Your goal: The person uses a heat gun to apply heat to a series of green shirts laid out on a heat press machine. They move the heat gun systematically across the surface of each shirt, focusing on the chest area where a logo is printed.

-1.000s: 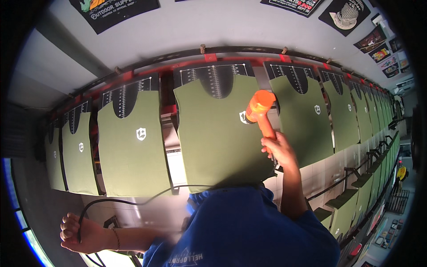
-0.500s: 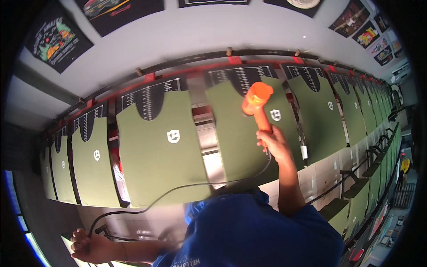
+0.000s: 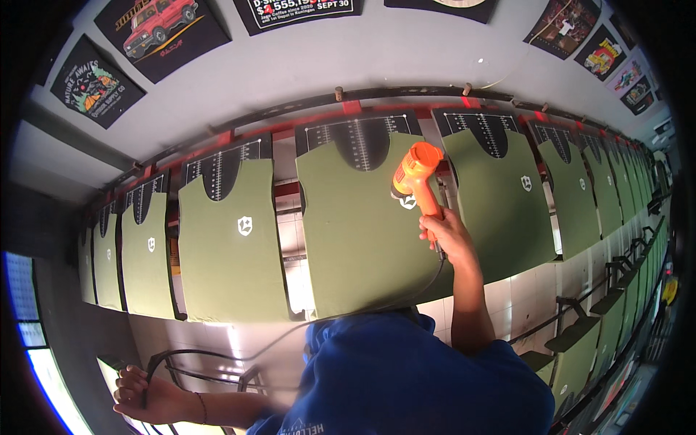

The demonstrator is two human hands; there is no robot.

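My right hand (image 3: 447, 237) grips an orange heat gun (image 3: 415, 176) by its handle, its nozzle pointed at the white chest mark on an olive-green shirt (image 3: 359, 232) stretched over a black printing board. A black cord (image 3: 304, 326) runs from the gun down across my blue top to my left hand (image 3: 141, 391), which is closed around the cord low at the left. Another green shirt (image 3: 230, 246) with a white mark lies on the board to the left.
A long curved row of boards with green shirts runs both ways, one (image 3: 500, 203) just right of the gun. Black printed shirts (image 3: 159, 29) hang on the grey wall above. White tiled floor (image 3: 522, 297) shows under the boards.
The view has shifted, so the shirts now sit further right and lower. The heat gun stays aimed at the same shirt's white mark. My left hand has risen slightly with the cord.
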